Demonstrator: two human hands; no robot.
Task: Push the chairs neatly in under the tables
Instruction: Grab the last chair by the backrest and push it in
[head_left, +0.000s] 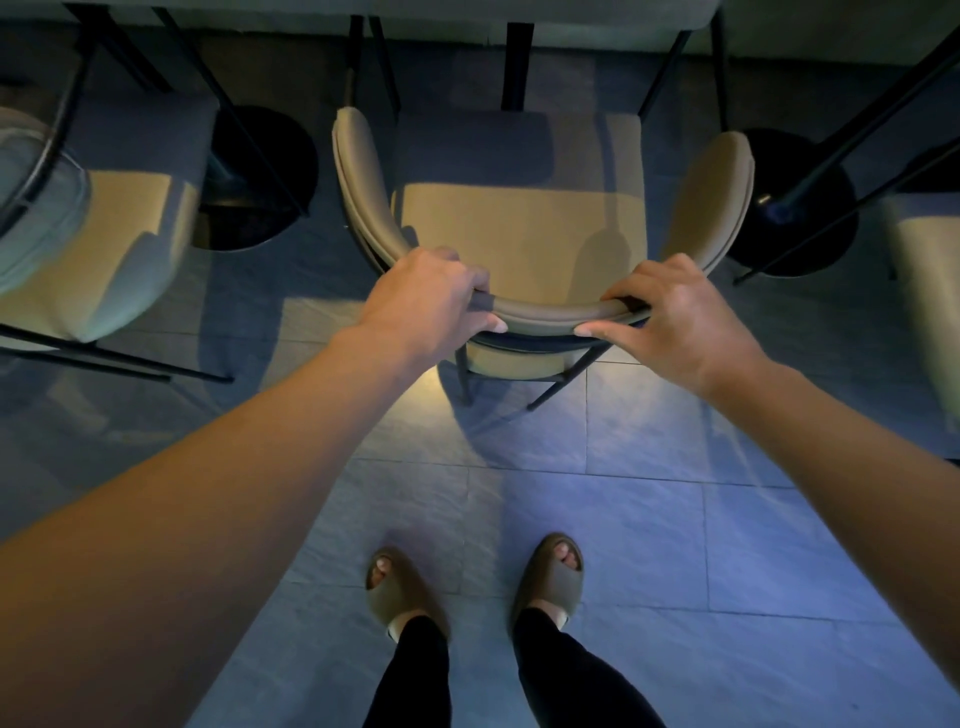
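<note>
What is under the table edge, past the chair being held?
Under the table show the front of the middle chair seat, thin black legs and round black bases. Both hands, left hand and right hand, grip its backrest. Farther under is covered.

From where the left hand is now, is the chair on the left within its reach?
Probably yes. The left hand grips the middle chair's backrest, and the left chair stands just beside it with only open floor between. It would have to let go first.

Head view, steeply downward, close over chair (519, 228)
</note>
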